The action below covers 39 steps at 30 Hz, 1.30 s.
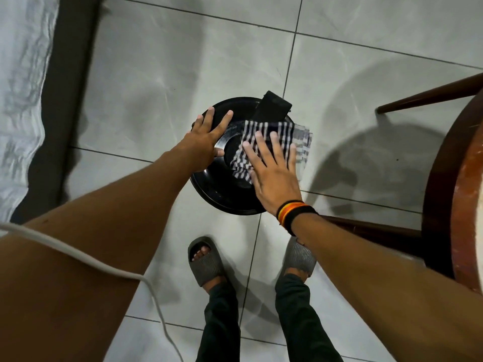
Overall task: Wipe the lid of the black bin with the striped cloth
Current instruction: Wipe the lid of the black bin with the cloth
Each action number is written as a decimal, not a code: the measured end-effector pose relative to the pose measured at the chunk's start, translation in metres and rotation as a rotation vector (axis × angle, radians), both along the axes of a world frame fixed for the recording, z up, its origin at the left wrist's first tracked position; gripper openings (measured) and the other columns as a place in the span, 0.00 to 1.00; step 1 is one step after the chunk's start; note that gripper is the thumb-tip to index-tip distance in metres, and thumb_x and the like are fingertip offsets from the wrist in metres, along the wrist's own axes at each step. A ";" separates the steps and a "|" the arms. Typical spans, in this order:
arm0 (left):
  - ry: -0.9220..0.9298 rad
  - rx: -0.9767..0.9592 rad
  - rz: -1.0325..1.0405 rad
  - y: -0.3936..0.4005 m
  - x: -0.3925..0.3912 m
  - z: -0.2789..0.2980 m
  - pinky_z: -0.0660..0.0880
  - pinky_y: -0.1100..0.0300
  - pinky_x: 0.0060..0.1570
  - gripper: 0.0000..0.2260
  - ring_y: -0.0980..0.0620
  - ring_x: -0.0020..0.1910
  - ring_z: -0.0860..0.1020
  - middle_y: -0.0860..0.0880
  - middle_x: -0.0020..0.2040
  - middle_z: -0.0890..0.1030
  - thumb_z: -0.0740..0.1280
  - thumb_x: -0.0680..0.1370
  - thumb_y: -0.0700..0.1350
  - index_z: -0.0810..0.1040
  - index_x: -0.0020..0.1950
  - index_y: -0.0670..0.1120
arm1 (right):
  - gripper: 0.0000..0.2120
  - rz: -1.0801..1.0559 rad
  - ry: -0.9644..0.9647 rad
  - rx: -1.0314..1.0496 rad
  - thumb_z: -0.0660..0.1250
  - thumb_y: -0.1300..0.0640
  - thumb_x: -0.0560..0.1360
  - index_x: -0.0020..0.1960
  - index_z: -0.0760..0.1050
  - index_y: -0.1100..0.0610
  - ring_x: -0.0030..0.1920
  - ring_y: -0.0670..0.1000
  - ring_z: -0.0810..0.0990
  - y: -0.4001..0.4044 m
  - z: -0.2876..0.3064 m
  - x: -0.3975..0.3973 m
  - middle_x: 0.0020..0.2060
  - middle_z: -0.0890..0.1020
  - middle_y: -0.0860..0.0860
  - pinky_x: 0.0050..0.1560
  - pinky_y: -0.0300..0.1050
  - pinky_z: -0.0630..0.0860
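Lid (224, 189) of the black bin sits mid-frame on the tiles; keep your right hand (271, 173) flat, fingers spread, pressing the striped cloth (264, 131) down, while your left hand (206, 137), splayed on the upper-left rim, steadies it.

The bin (230, 194) is black and round, seen from above on grey tile, its glossy lid (222, 184) shut, with a dished centre and a black hinge block at 1 o'clock. The cloth (264, 137), white with dark stripes, lies flat across the lid from centre to 3 o'clock, overhanging the rim.
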<state>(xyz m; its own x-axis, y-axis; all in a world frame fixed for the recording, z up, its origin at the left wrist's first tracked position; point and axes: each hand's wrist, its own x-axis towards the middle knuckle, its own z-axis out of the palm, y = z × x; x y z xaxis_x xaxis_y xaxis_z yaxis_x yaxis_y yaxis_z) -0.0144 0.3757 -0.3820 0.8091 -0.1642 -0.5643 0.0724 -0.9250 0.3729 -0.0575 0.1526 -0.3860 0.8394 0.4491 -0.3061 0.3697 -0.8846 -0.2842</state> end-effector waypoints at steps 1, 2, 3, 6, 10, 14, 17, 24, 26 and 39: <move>-0.001 -0.002 0.000 0.000 -0.001 0.000 0.57 0.36 0.77 0.40 0.35 0.82 0.42 0.40 0.83 0.38 0.67 0.82 0.44 0.41 0.83 0.56 | 0.28 0.008 -0.010 0.002 0.52 0.50 0.85 0.83 0.49 0.45 0.83 0.58 0.44 0.007 0.000 0.009 0.84 0.49 0.50 0.79 0.71 0.42; -0.003 -0.004 0.001 0.000 -0.001 -0.001 0.57 0.36 0.77 0.40 0.35 0.82 0.43 0.40 0.83 0.38 0.67 0.82 0.44 0.41 0.83 0.56 | 0.27 0.019 -0.013 0.005 0.52 0.50 0.85 0.83 0.49 0.45 0.83 0.58 0.45 0.014 0.000 0.020 0.84 0.49 0.49 0.79 0.70 0.42; -0.005 -0.007 0.003 0.001 -0.001 -0.001 0.58 0.36 0.77 0.40 0.35 0.82 0.43 0.40 0.83 0.38 0.67 0.82 0.44 0.41 0.83 0.55 | 0.27 0.035 -0.017 0.004 0.52 0.50 0.85 0.82 0.49 0.44 0.83 0.57 0.45 0.020 -0.001 0.034 0.84 0.50 0.49 0.79 0.70 0.43; 0.007 -0.020 0.017 0.000 0.000 0.002 0.57 0.36 0.77 0.40 0.35 0.82 0.42 0.41 0.83 0.38 0.67 0.82 0.44 0.42 0.83 0.55 | 0.27 0.028 0.003 -0.015 0.52 0.49 0.84 0.82 0.51 0.44 0.83 0.57 0.48 0.030 0.002 0.078 0.83 0.54 0.48 0.79 0.69 0.45; 0.026 -0.008 0.028 -0.003 0.002 0.007 0.55 0.38 0.77 0.39 0.37 0.82 0.42 0.42 0.84 0.38 0.66 0.83 0.47 0.40 0.83 0.57 | 0.25 -0.090 0.045 -0.057 0.52 0.47 0.84 0.81 0.54 0.45 0.83 0.57 0.49 0.028 0.008 0.101 0.82 0.57 0.47 0.78 0.71 0.47; 0.020 -0.003 0.043 -0.003 0.000 0.005 0.56 0.38 0.78 0.40 0.38 0.82 0.42 0.42 0.84 0.38 0.66 0.82 0.45 0.40 0.83 0.58 | 0.28 -0.302 0.098 0.003 0.53 0.50 0.84 0.82 0.50 0.44 0.83 0.58 0.45 0.030 0.010 0.057 0.83 0.49 0.46 0.78 0.72 0.49; 0.008 -0.015 0.035 -0.003 -0.002 0.005 0.55 0.37 0.78 0.40 0.37 0.82 0.43 0.41 0.84 0.39 0.67 0.82 0.45 0.41 0.83 0.58 | 0.31 -0.298 0.080 -0.014 0.55 0.52 0.83 0.82 0.48 0.43 0.83 0.60 0.41 0.032 0.013 0.009 0.84 0.46 0.46 0.77 0.75 0.45; -0.079 -0.041 0.206 -0.010 0.000 0.029 0.61 0.47 0.77 0.28 0.40 0.80 0.60 0.42 0.82 0.59 0.61 0.83 0.38 0.60 0.82 0.52 | 0.30 -0.020 0.192 0.067 0.57 0.44 0.82 0.82 0.54 0.45 0.83 0.56 0.40 0.023 0.031 -0.023 0.84 0.48 0.47 0.76 0.74 0.39; -0.277 -0.063 0.361 -0.021 -0.013 0.040 0.69 0.49 0.71 0.19 0.40 0.71 0.72 0.41 0.72 0.75 0.59 0.84 0.42 0.73 0.75 0.46 | 0.30 -0.117 0.140 0.203 0.57 0.39 0.81 0.81 0.58 0.46 0.83 0.53 0.46 0.012 0.037 -0.019 0.83 0.52 0.49 0.80 0.67 0.41; 0.004 0.032 0.994 -0.105 -0.036 0.049 0.78 0.44 0.61 0.29 0.38 0.63 0.79 0.41 0.62 0.81 0.81 0.69 0.48 0.75 0.64 0.40 | 0.13 -1.060 0.389 0.230 0.74 0.56 0.71 0.52 0.79 0.59 0.53 0.61 0.82 -0.009 0.045 0.035 0.52 0.83 0.57 0.54 0.50 0.81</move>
<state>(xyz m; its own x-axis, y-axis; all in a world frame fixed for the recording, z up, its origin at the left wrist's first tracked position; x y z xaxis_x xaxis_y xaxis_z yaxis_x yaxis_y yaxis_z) -0.0503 0.2707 -0.3329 0.5688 0.6029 -0.5595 0.8213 -0.4531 0.3466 -0.0225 0.1434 -0.3414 0.6956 -0.3470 -0.6291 -0.6767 -0.6107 -0.4113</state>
